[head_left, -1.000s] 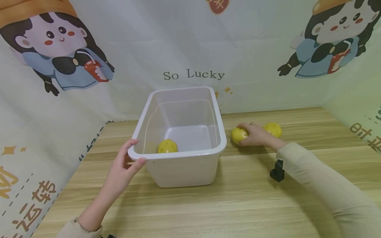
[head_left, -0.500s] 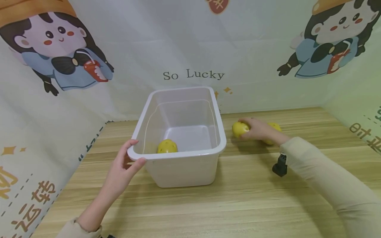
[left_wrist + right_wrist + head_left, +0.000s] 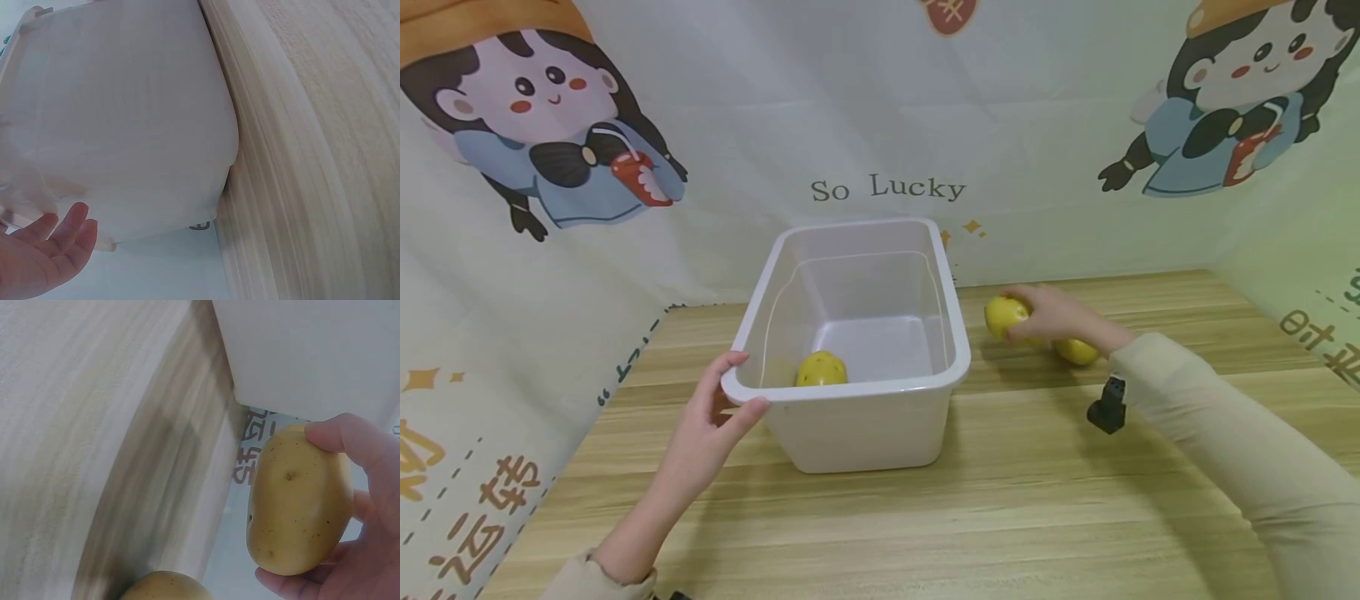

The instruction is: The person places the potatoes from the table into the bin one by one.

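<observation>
My right hand (image 3: 1051, 315) grips a yellow potato (image 3: 300, 503), its thumb on one side and fingers on the other; the head view shows that potato just right of the white plastic bin (image 3: 857, 429). Below and behind the hand, a second potato (image 3: 1077, 352) lies on the table, partly hidden by the wrist. Inside the bin, near its front left, rests another potato (image 3: 822, 368). My left hand (image 3: 703, 429) holds the bin's front left corner, thumb at the front and fingers over the rim. In the left wrist view several of its fingers (image 3: 75, 234) stand beside the bin wall.
The bin stands on a wood-grain table (image 3: 880, 533). A printed cloth (image 3: 1037, 108) with cartoon figures hangs behind and at both sides. A small black device (image 3: 1107, 407) sits at the right sleeve's cuff.
My right hand has lifted the potato up off the table, moving slightly away from me. More of the potato behind it shows lower down. The left hand and bin have stayed put.
</observation>
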A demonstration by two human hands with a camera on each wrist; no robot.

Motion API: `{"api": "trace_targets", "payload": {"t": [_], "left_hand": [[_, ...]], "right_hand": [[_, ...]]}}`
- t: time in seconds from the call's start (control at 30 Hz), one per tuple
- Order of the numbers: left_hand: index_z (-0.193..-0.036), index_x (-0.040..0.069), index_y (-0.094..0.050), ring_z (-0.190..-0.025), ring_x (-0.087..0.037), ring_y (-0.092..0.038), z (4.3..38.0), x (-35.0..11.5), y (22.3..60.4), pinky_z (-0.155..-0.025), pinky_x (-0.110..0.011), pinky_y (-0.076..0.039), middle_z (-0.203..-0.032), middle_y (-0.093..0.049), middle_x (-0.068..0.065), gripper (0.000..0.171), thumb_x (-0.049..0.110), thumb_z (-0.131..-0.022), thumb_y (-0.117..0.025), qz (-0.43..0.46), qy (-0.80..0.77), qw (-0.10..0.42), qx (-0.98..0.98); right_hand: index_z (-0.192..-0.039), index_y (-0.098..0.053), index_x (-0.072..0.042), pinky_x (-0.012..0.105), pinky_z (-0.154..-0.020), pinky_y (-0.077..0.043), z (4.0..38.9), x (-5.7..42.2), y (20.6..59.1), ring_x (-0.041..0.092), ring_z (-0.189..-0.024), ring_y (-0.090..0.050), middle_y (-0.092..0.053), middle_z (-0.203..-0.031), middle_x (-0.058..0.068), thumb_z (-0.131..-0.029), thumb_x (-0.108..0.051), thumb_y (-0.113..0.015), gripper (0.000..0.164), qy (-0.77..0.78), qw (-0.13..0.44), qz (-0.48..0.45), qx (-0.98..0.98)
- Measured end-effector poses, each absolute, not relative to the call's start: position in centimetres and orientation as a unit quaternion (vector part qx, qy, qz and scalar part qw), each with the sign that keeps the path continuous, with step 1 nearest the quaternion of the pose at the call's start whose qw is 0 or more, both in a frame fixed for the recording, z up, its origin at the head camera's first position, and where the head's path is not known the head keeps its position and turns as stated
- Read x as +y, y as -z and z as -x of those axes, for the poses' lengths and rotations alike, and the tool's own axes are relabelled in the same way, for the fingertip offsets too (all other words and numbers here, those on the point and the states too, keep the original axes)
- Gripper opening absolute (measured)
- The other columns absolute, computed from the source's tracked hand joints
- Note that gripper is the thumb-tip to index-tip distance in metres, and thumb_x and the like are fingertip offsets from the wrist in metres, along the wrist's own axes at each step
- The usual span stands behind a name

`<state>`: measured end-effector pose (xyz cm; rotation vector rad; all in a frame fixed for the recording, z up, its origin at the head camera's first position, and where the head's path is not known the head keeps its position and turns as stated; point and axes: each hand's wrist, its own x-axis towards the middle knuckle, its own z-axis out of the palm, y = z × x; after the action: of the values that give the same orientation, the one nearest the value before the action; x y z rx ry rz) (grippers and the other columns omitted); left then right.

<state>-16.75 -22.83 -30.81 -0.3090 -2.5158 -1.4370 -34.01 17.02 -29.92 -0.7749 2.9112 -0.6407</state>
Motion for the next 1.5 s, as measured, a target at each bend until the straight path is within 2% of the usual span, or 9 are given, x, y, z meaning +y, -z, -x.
{"api": "trace_targets", "payload": {"t": [0.1, 0.3, 0.57, 0.7, 0.87, 1.2, 1.5], "left_hand": [[-0.135, 0.013, -0.031, -0.091, -0.004, -0.053, 16.8, -22.8, 30.8, -0.073, -0.021, -0.048, -0.127, -0.045, -0.018, 0.051, 0.014, -0.091, -0.056, 0.105, 0.487, 0.112, -0.860], [-0.135, 0.013, -0.030, -0.092, -0.004, -0.052, 16.8, -22.9, 30.8, -0.073, -0.021, -0.048, -0.127, -0.045, -0.017, 0.051, 0.014, -0.091, -0.055, 0.103, 0.488, 0.110, -0.860], [-0.135, 0.014, -0.031, -0.091, -0.004, -0.053, 16.8, -22.8, 30.8, -0.072, -0.021, -0.048, -0.126, -0.046, -0.017, 0.050, 0.014, -0.091, -0.056, 0.102, 0.487, 0.111, -0.860], [-0.136, 0.014, -0.031, -0.090, -0.010, -0.054, 16.8, -22.8, 30.7, -0.072, -0.021, -0.048, -0.125, -0.047, -0.018, 0.051, 0.015, -0.091, -0.056, 0.098, 0.484, 0.108, -0.863], [-0.136, 0.014, -0.031, -0.089, -0.018, -0.055, 16.8, -22.8, 30.7, -0.072, -0.022, -0.048, -0.124, -0.049, -0.019, 0.052, 0.015, -0.091, -0.056, 0.094, 0.480, 0.108, -0.865], [-0.135, 0.013, -0.031, -0.090, -0.020, -0.055, 16.8, -22.8, 30.8, -0.072, -0.022, -0.048, -0.122, -0.049, -0.019, 0.051, 0.016, -0.091, -0.056, 0.098, 0.478, 0.114, -0.865], [-0.136, 0.014, -0.031, -0.087, -0.014, -0.056, 16.8, -22.8, 30.8, -0.072, -0.021, -0.048, -0.123, -0.049, -0.019, 0.052, 0.016, -0.091, -0.056, 0.093, 0.483, 0.109, -0.864]], "right_hand": [[-0.132, -0.042, 0.003, 0.038, -0.072, -0.042, 33.9, 17.0, 29.5, 0.029, -0.088, -0.050, -0.055, -0.113, 0.025, -0.076, -0.023, -0.065, 0.066, 0.202, 0.029, 0.250, 0.947], [-0.131, -0.041, 0.004, 0.042, -0.074, -0.043, 34.0, 16.9, 28.7, 0.031, -0.087, -0.051, -0.057, -0.108, 0.025, -0.075, -0.022, -0.063, 0.065, 0.197, 0.024, 0.258, 0.946], [-0.132, -0.040, 0.001, 0.037, -0.070, -0.041, 34.1, 16.8, 27.8, 0.027, -0.083, -0.050, -0.058, -0.100, 0.020, -0.076, -0.023, -0.063, 0.066, 0.194, 0.038, 0.246, 0.949], [-0.134, -0.039, 0.001, 0.036, -0.069, -0.041, 34.1, 16.8, 27.2, 0.026, -0.083, -0.050, -0.058, -0.103, 0.019, -0.077, -0.025, -0.063, 0.067, 0.197, 0.046, 0.245, 0.948], [-0.134, -0.037, 0.002, 0.041, -0.075, -0.041, 34.0, 16.8, 26.4, 0.029, -0.090, -0.050, -0.056, -0.111, 0.022, -0.078, -0.025, -0.062, 0.067, 0.196, 0.048, 0.246, 0.948], [-0.135, -0.037, 0.001, 0.044, -0.077, -0.041, 34.0, 17.0, 24.9, 0.031, -0.092, -0.049, -0.053, -0.117, 0.023, -0.077, -0.026, -0.062, 0.069, 0.197, 0.045, 0.235, 0.951], [-0.135, -0.038, 0.000, 0.041, -0.073, -0.040, 34.0, 17.2, 24.0, 0.030, -0.088, -0.049, -0.054, -0.115, 0.022, -0.078, -0.026, -0.061, 0.067, 0.184, 0.038, 0.235, 0.954]]}}
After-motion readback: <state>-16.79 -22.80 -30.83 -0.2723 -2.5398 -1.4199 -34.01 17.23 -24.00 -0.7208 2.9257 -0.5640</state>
